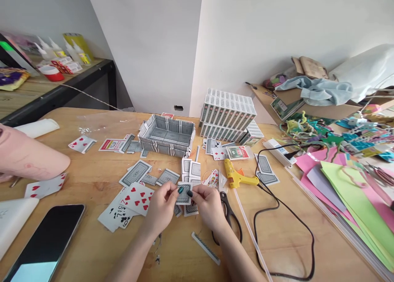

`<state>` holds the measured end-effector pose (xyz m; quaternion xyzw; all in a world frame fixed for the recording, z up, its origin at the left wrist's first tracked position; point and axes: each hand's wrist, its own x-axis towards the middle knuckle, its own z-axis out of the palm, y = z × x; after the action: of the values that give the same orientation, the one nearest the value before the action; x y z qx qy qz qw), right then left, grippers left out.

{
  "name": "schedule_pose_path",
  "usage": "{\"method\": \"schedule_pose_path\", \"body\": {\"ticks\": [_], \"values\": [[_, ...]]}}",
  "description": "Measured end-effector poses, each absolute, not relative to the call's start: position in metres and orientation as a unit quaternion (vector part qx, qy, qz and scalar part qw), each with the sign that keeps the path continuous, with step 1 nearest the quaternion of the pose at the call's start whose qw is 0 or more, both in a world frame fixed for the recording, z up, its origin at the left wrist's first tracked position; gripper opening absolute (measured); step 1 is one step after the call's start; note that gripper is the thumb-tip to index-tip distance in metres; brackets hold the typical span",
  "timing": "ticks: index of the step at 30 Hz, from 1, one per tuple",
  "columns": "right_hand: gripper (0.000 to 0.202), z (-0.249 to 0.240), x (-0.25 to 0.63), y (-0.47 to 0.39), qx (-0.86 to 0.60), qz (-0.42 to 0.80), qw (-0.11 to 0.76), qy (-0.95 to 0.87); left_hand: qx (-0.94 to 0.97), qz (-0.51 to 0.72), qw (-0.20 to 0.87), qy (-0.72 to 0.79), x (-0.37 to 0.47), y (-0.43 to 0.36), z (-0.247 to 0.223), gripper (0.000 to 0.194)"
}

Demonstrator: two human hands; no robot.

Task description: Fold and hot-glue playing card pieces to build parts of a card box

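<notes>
Both of my hands pinch one small patterned playing card piece [184, 196], held up over the table. My left hand [163, 206] grips its left edge between thumb and fingers, and my right hand [207, 204] has its right edge. Just beyond lie folded card pieces [191, 169] with grey patterned backs. Farther back stands an open box made of playing cards [168, 136]. To the left of my left hand, loose cards lie face up, among them a seven of hearts [137, 198]. Black-handled scissors [229, 218] lie partly behind my right wrist.
A yellow glue gun [238, 175] with a black cord [278, 204] lies to the right. Stacked card packs [227, 113] stand at the back. A phone [46, 245] and a pink cylinder [33, 152] are at left; coloured paper [353, 196] and a power strip [279, 152] are at right.
</notes>
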<state>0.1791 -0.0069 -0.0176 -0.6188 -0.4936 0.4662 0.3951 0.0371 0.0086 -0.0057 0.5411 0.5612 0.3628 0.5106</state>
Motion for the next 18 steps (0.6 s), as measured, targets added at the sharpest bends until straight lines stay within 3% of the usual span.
{"method": "schedule_pose_path", "body": {"ticks": [4, 11, 18], "values": [[0.025, -0.016, 0.174, -0.009, -0.619, 0.455, 0.402, -0.498, 0.567, 0.376, 0.464, 0.568, 0.042, 0.003, -0.011, 0.022], [0.023, -0.019, 0.17, -0.01, -0.57, 0.519, 0.417, -0.481, 0.529, 0.397, 0.511, 0.55, 0.042, 0.004, -0.012, 0.028], [0.024, -0.016, 0.161, -0.017, -0.587, 0.484, 0.424, -0.491, 0.585, 0.391, 0.387, 0.596, 0.041, 0.005, -0.015, 0.025]]}}
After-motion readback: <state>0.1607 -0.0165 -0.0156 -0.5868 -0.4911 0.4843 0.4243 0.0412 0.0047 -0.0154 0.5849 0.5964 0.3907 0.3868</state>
